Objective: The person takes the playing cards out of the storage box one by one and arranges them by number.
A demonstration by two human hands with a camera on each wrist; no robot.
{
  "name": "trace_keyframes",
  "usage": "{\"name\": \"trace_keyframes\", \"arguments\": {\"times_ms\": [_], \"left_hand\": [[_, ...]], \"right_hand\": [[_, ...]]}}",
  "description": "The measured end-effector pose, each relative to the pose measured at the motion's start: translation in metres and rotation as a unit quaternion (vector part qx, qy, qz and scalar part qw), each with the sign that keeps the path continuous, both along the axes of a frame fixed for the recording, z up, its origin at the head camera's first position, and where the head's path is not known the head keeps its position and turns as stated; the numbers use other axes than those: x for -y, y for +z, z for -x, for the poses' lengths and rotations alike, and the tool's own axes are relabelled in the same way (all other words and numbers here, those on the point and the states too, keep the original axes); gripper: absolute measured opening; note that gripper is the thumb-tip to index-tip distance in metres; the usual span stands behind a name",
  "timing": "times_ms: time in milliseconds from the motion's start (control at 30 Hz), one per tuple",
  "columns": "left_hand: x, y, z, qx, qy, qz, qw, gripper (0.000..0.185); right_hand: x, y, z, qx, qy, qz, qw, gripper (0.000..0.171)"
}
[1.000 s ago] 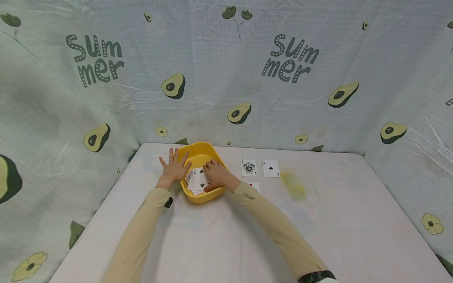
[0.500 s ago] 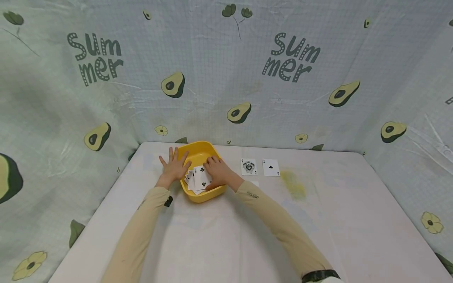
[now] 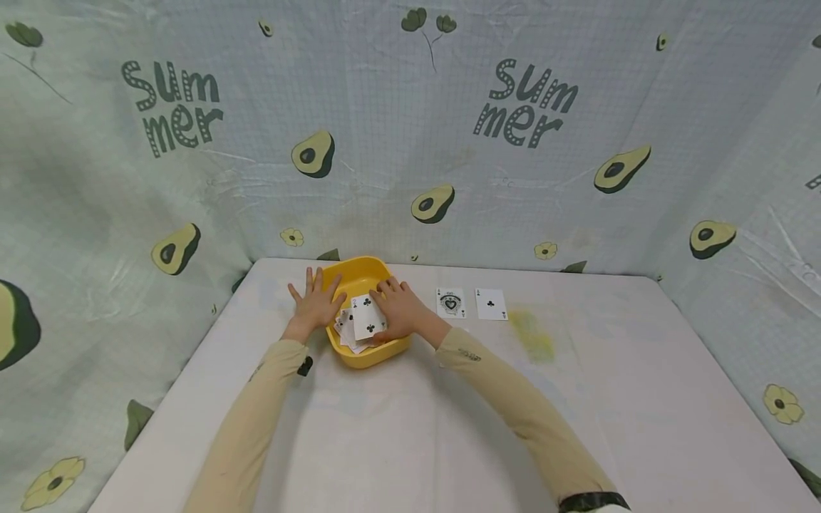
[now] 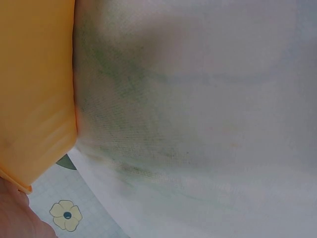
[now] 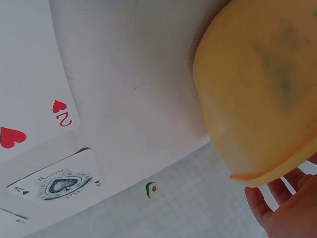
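Makeshift recording booth, likely indoors at home: avocado-print "Summer" cloth [image 3: 410,142] hung as backdrop on three sides of a white-covered table [image 3: 449,427], meeting its far edge and both far corners.

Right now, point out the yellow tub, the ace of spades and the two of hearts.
yellow tub [image 3: 359,273]: head view, on its far inner wall.
ace of spades [image 3: 451,303]: head view, on the middle of its face.
two of hearts [image 5: 29,114]: right wrist view, on its white face.

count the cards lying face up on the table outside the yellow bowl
3. The ace of spades and the ace of clubs lie side by side right of the bowl; the two of hearts lies nearer, hidden behind the right hand in the head view.
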State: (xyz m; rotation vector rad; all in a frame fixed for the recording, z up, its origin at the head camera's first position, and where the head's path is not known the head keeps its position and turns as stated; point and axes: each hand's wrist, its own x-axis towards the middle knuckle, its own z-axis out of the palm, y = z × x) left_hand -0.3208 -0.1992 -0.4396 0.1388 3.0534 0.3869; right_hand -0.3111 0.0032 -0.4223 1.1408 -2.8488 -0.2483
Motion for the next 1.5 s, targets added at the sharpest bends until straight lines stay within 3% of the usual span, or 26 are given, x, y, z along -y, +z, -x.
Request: {"name": "trace_keyframes", "arguments": {"times_ms": [400,767,967,1500], "left_hand": [[-0.001,-0.001,0.000,-0.001,0.000,0.000,1.0000,0.057],[-0.001,0.000,-0.001,0.004,-0.003,-0.004,1.0000,0.056],[-0.001,0.001,-0.002,0.003,-0.004,-0.006,1.0000,0.057],[-0.001,0.001,-0.001,-0.006,-0.001,-0.005,1.0000,0.056]], "right_hand": [[-0.020,0.007,-0.004,-0.014,-0.013,0.017,1.000,0.094],[-0.047,0.015,-0.011,-0.007,-0.027,0.072,0.997,0.090],[-0.068,0.016,-0.014,-0.018,-0.035,0.068,0.997,0.089],[-0.112,0.011,-0.026,-0.046,-0.014,0.087,0.995,0.085]]}}
